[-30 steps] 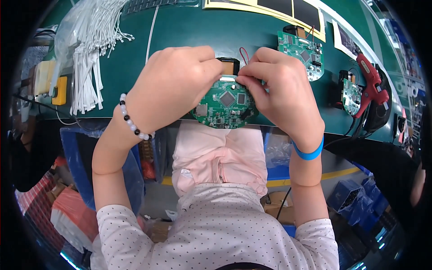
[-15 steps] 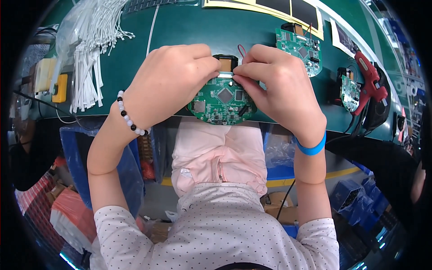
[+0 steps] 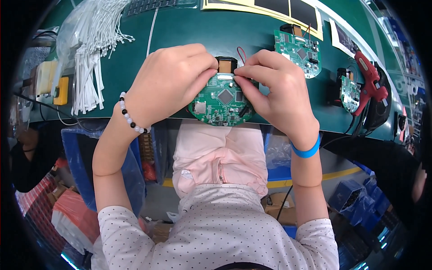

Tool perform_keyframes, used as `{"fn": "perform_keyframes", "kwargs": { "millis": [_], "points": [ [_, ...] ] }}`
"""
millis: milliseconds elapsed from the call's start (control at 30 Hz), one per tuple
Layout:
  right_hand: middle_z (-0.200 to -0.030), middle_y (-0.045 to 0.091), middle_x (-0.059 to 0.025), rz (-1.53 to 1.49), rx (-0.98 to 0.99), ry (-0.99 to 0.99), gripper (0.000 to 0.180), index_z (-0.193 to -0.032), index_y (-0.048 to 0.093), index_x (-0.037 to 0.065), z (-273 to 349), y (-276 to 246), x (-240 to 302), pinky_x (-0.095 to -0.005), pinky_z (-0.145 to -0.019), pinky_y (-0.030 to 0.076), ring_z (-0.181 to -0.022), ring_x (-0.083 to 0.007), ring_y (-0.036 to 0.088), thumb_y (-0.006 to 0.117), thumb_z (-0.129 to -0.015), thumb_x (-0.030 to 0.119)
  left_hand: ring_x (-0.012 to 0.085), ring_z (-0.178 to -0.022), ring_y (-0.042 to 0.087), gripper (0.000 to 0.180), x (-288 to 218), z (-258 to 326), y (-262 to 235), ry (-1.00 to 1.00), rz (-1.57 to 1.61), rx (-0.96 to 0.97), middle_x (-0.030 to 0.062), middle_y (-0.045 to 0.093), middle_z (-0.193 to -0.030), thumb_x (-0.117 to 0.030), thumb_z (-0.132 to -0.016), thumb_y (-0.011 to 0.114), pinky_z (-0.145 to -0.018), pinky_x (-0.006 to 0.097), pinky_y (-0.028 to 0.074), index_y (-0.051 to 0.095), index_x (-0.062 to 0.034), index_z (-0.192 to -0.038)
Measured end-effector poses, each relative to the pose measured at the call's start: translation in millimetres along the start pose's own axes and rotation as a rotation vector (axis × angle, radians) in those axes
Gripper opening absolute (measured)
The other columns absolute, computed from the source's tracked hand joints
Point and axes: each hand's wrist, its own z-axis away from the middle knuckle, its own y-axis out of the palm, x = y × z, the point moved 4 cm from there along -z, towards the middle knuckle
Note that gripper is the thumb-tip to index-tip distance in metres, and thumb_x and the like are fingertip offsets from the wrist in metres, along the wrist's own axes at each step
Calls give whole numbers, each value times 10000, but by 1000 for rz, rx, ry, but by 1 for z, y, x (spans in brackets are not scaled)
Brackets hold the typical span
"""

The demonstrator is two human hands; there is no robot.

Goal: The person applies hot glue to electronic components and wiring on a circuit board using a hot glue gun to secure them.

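Two hands are pinching a round green circuit board (image 3: 221,101) at the green table's (image 3: 180,31) near edge: the left hand (image 3: 168,83) is gripping its nine o'clock side, the right hand (image 3: 274,92) its three o'clock side. At twelve o'clock, fingertips (image 3: 238,72) are meeting beside a small amber-and-black part (image 3: 225,65). Farther, at one o'clock, another green board (image 3: 298,47) is lying; at ten o'clock, white cable ties (image 3: 92,40) are lying bunched.

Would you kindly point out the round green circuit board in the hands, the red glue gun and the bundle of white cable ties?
round green circuit board (image 3: 223,104), head view, on its central square chip.
red glue gun (image 3: 370,77), head view, on its body.
white cable ties (image 3: 92,54), head view, mid-bundle.
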Motion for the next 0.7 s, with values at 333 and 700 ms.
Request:
{"fn": "perform_keyframes", "kwargs": {
  "millis": [333,700],
  "points": [
    [-726,539,-110,-79,25,79,211,-861,613,4,0,-1,-2,-370,-571,457,-678,-295,554,665,-661,47,190,-797,575,169,6,-8,2,-3,61,-83,82,565,-952,-9,-773,578,-602,265,475,598,-9,-940],
    [-746,562,-127,-154,-53,26,161,-823,627,-16,3,2,-2,-369,-588,461,-675,-303,559,650,-664,-8,186,-694,582,53,5,-9,7,-51,414,42,88,591,-812,-29,-777,587,-598,276,456,588,6,-817]
  ]
}}
